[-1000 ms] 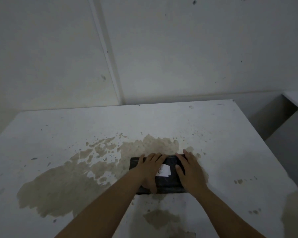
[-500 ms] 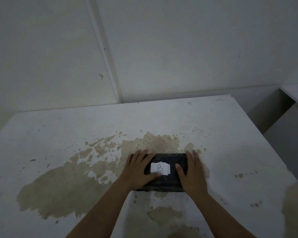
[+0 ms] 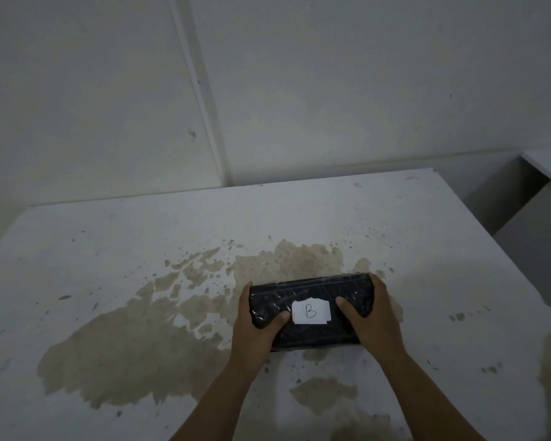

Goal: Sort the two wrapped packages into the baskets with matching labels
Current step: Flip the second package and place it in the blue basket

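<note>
Stained table point(image 3: 140, 249): package point(image 3: 309, 297) lies crosswise.

Left hand point(image 3: 255, 316), right hand point(image 3: 371, 316) clamped inward (thumbs on top), forearms converging.

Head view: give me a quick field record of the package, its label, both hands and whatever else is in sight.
package: dark wrapped package, lying on the table
label: white slip on top, handwritten B
left hand: grips the package's left end, thumb on top
right hand: grips the right end, thumb on top
table surface: white, with brown stains
baskets: none in view
second package: not in view
</note>
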